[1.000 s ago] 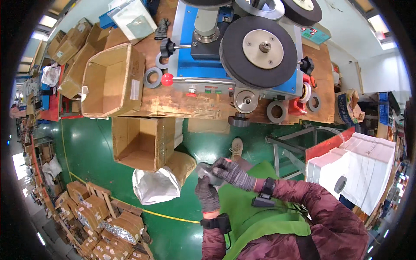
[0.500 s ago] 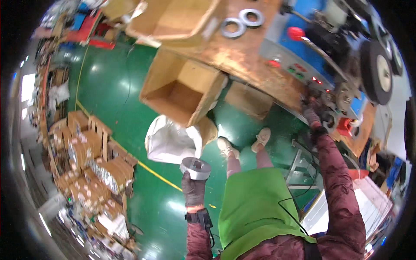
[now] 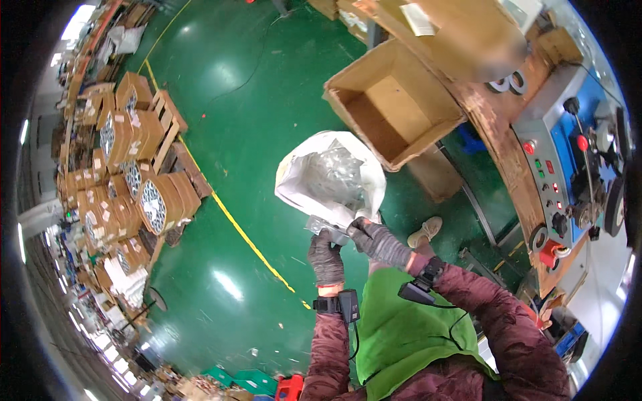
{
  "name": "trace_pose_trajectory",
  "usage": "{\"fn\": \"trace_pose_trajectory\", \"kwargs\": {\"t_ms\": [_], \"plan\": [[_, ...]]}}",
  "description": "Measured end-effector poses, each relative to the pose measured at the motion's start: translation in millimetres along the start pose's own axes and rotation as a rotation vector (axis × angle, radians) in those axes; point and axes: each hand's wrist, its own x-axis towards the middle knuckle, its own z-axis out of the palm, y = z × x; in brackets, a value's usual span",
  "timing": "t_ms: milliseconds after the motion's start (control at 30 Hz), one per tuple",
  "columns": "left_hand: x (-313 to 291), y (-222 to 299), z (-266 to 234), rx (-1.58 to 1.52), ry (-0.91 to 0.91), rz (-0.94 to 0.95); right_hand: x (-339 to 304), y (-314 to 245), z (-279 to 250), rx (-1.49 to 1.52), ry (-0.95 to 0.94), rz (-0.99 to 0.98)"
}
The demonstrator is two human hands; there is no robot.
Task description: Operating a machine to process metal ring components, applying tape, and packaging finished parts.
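My left hand (image 3: pixel 326 259), in a dark grey glove, is closed around a silver-grey ring-shaped roll (image 3: pixel 340 236), which the fingers and glare partly cover. My right hand (image 3: pixel 382 244), gloved likewise, meets it from the right with fingers bent together; what they pinch is hidden. A bit of clear film (image 3: pixel 314 224) shows beside the left fingertips. Both hands are at the near rim of a white-lined open sack (image 3: pixel 294 175), which holds crumpled clear plastic (image 3: pixel 338 167).
An empty cardboard box (image 3: pixel 348 100) stands beyond the sack, by the wooden bench (image 3: pixel 498 137). Two grey rings (image 3: pixel 516 82) and a blue machine with red knobs (image 3: pixel 545 134) are on the bench. Stacked cartons (image 3: pixel 160 200) sit on pallets at left, behind a yellow floor line (image 3: pixel 247 244).
My right hand has left the machine and come to my left hand at the sack. The left hand has brought the roll over the sack's near rim. The view has turned left.
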Motion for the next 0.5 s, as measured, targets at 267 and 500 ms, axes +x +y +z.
{"fn": "trace_pose_trajectory", "kwargs": {"t_ms": [267, 500], "plan": [[15, 7, -39, -0.182, 0.103, -0.043, 44, 0, 43, 0.051, -0.131, 0.214], [24, 1, -40, -0.232, 0.114, -0.096, 55, 10, 23, 0.247, 0.14, 0.181]]}}
